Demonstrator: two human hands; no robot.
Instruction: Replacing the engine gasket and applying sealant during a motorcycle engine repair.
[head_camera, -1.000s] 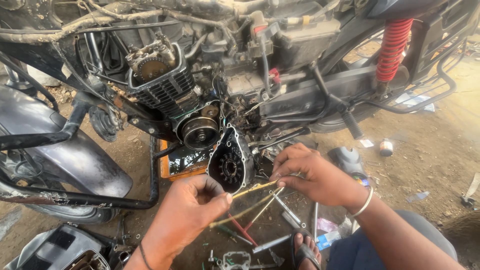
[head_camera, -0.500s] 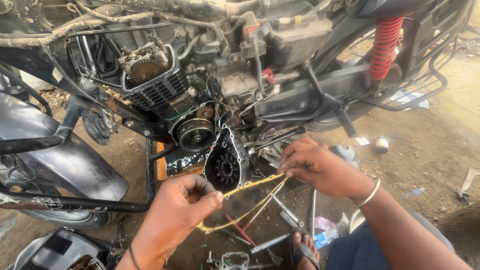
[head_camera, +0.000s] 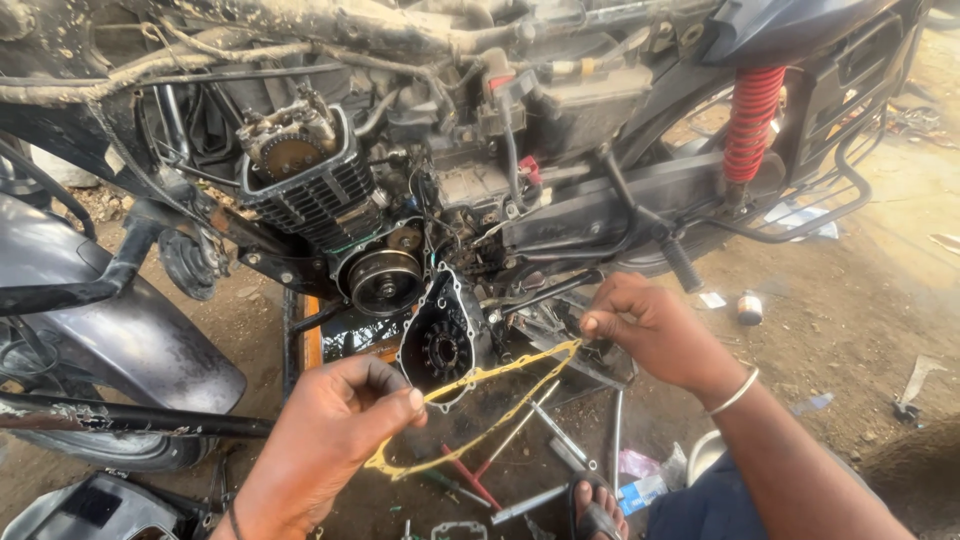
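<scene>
Ground: bare packed dirt under a stripped motorcycle, lit by sun on the right.
Far left: a dark grey mudguard curves over a wheel, and a black bar runs across below it.
Engine: the finned cylinder sits upper left of centre, tilted, with a round metal rotor just below it.
Cover: a black engine side cover hangs beside the rotor, its inner face toward the camera.
Left hand: the left hand is low and left of centre; thumb and fingers are pinched shut on the lower left part of the gasket.
Gasket: a thin yellowish gasket is held in the air between both hands, in front of the cover. It is a narrow closed loop; its long axis slants from lower left near the left hand up to the right toward the right hand.
Tools: a red-handled screwdriver and several metal rods and spanners lie on the dirt under the gasket.
Right hand: the right hand, with a metal bangle on the wrist, pinches the gasket's upper right end between its fingertips.
Foot: a sandalled foot shows at the bottom edge.
Right side: a red coil shock absorber stands slightly tilted on the frame; a small dark bottle lies on the dirt below it.
</scene>
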